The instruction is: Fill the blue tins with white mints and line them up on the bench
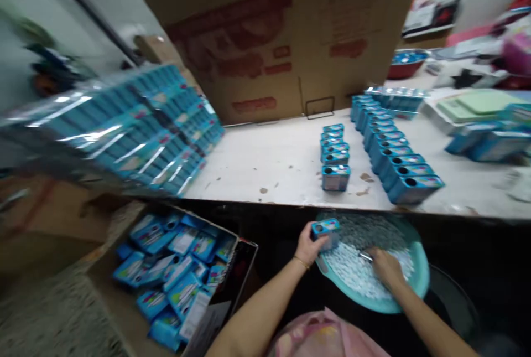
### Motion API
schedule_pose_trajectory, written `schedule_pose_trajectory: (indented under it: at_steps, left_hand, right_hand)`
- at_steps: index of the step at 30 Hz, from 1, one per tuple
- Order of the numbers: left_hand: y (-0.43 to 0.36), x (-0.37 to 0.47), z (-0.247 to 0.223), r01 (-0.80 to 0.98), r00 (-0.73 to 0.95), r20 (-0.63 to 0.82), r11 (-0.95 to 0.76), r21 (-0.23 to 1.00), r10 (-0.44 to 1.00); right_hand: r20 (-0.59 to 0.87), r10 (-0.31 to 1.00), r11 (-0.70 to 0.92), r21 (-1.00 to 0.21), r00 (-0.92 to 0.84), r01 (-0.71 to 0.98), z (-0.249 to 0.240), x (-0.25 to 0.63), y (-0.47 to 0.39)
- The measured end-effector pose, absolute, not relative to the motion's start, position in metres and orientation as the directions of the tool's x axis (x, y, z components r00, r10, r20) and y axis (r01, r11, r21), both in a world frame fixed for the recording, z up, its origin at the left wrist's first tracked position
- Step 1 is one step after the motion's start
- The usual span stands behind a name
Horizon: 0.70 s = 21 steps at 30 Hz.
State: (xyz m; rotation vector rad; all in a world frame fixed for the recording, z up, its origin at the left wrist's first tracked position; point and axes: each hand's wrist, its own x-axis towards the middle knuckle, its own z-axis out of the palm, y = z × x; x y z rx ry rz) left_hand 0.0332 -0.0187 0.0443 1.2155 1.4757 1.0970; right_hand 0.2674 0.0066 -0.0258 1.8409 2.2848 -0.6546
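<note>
My left hand (pixel 307 247) is closed round a small blue box (pixel 326 228) with a dark round hole in its top, held upright over the left rim of a turquoise basin (pixel 422 274). Small white pellets (pixel 352 271) fill the basin, greyish in the shade of the table at the back. Down at the pellets, my right hand (pixel 386 269) is closed on a small metal scoop (pixel 365 256); only a shiny part of it shows, the rest being hidden by the hand and blur.
Rows of similar blue boxes (pixel 336 177) stand on the white table (pixel 265 163). A carton (pixel 103 290) of jumbled blue boxes sits at lower left. Plastic-wrapped blue boxes (pixel 136 124) rest at the table's left end. A large cardboard sheet (pixel 265 30) rises behind.
</note>
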Motion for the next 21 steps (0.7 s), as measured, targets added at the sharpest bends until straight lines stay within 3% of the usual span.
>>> schedule_pose_trajectory:
  at_steps: [4,7,9,16,19,21]
  left_hand:
    - [-0.019,0.032,0.051,0.193,-0.121,-0.085,0.107,0.975,0.989]
    - [-0.021,0.027,0.054,0.213,-0.124,-0.069,0.094,0.973,0.990]
    - [-0.021,0.024,0.054,0.231,-0.129,-0.054,0.083,0.969,0.990]
    - [-0.007,0.039,0.042,0.258,-0.048,-0.009,0.021,0.966,0.999]
    - [-0.001,0.049,0.037,0.344,-0.024,0.048,-0.037,0.938,0.999]
    - [0.001,0.053,0.035,0.371,-0.023,0.058,-0.046,0.928,0.998]
  right_hand:
    - [-0.302,0.915,0.107,-0.461,-0.269,0.881,-0.055,0.245,0.009]
    - [-0.264,0.901,0.111,-0.628,-0.346,0.770,-0.044,0.256,0.016]
    - [-0.243,0.899,0.112,-0.676,-0.364,0.728,-0.021,0.270,0.020]
    - [-0.184,0.893,0.261,-0.535,-0.412,0.804,0.098,0.292,0.027]
    - [-0.217,0.900,0.270,-0.403,-0.378,0.875,0.123,0.290,0.032]
    - [-0.234,0.900,0.262,-0.386,-0.369,0.884,0.125,0.292,0.035]
